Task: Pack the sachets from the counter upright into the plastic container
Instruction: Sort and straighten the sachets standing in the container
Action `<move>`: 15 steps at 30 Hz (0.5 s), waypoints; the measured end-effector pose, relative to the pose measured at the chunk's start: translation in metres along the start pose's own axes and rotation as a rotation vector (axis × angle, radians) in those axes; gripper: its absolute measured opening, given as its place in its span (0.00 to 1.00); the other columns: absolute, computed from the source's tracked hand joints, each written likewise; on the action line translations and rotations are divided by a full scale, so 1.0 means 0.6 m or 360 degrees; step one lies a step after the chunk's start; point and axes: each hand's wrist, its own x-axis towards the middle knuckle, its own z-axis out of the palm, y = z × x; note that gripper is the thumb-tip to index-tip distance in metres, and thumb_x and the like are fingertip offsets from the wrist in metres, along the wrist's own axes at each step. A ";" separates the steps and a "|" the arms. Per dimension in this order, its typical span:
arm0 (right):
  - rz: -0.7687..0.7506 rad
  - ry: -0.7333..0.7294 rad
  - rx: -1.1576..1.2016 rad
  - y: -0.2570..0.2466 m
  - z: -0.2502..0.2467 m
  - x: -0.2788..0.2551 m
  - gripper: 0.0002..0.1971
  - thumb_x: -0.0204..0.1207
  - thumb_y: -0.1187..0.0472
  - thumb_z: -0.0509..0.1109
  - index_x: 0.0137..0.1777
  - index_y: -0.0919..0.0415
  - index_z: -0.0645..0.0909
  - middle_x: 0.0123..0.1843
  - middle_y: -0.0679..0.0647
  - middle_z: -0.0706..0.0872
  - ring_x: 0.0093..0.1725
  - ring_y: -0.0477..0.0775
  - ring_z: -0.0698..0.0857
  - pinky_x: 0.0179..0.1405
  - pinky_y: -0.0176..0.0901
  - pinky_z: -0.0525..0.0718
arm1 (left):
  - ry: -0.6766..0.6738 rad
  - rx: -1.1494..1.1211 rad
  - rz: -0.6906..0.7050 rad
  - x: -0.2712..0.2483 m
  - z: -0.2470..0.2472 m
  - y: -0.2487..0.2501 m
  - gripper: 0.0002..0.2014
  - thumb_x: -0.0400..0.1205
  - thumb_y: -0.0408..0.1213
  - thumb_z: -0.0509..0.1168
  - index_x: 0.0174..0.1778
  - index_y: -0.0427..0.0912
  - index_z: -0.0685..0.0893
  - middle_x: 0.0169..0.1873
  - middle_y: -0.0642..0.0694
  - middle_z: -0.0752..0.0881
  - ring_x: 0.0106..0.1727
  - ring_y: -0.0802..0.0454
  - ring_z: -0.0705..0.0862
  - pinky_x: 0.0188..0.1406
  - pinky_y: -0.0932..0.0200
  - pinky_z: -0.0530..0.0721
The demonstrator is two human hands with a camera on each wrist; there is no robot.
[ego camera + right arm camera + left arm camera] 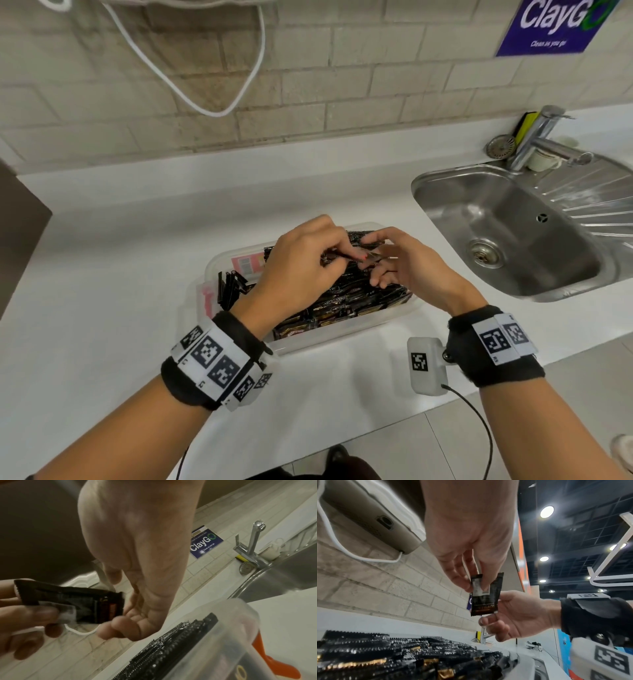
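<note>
Here, the left hand [301,270] is pinching one black sachet [485,595] between thumb and fingers [460,580], holding it above the plastic container [342,339]; the right hand [407,267] is hovering just beside it with its fingers [109,632] loosely curled and grasping nothing — whether they are touching the sachet's free end cannot be told. The container is sitting on the white bench [102,274], well left of the steel sink [513,233]; inside it, packed sachets [359,298] are standing in dense rows — a few at the left end are leaning. A tap [541,137] is standing behind the sink; a blue sign [551,24] is hanging on the tiled wall.
</note>
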 end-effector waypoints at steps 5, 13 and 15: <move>-0.0218 0.0086 -0.0222 0.002 0.005 -0.001 0.15 0.84 0.68 0.68 0.70 0.62 0.76 0.42 0.54 0.84 0.39 0.49 0.86 0.38 0.40 0.85 | -0.0393 0.0135 0.0028 -0.008 0.009 0.009 0.06 0.77 0.45 0.76 0.46 0.50 0.89 0.47 0.58 0.79 0.47 0.55 0.82 0.45 0.46 0.83; -0.0427 -0.0027 -0.0167 -0.011 -0.006 -0.016 0.24 0.67 0.65 0.82 0.63 0.62 0.82 0.46 0.69 0.90 0.45 0.58 0.91 0.48 0.45 0.89 | -0.0230 -0.0072 -0.0143 0.013 0.003 0.010 0.16 0.83 0.46 0.70 0.68 0.53 0.83 0.53 0.57 0.83 0.46 0.61 0.85 0.44 0.68 0.82; -0.0463 -0.0039 -0.0172 -0.006 -0.008 -0.017 0.22 0.67 0.64 0.82 0.61 0.59 0.84 0.46 0.70 0.91 0.46 0.60 0.92 0.49 0.47 0.90 | -0.0296 -0.0049 -0.0162 0.019 0.008 0.011 0.16 0.84 0.41 0.70 0.69 0.51 0.85 0.53 0.55 0.86 0.46 0.61 0.85 0.43 0.73 0.79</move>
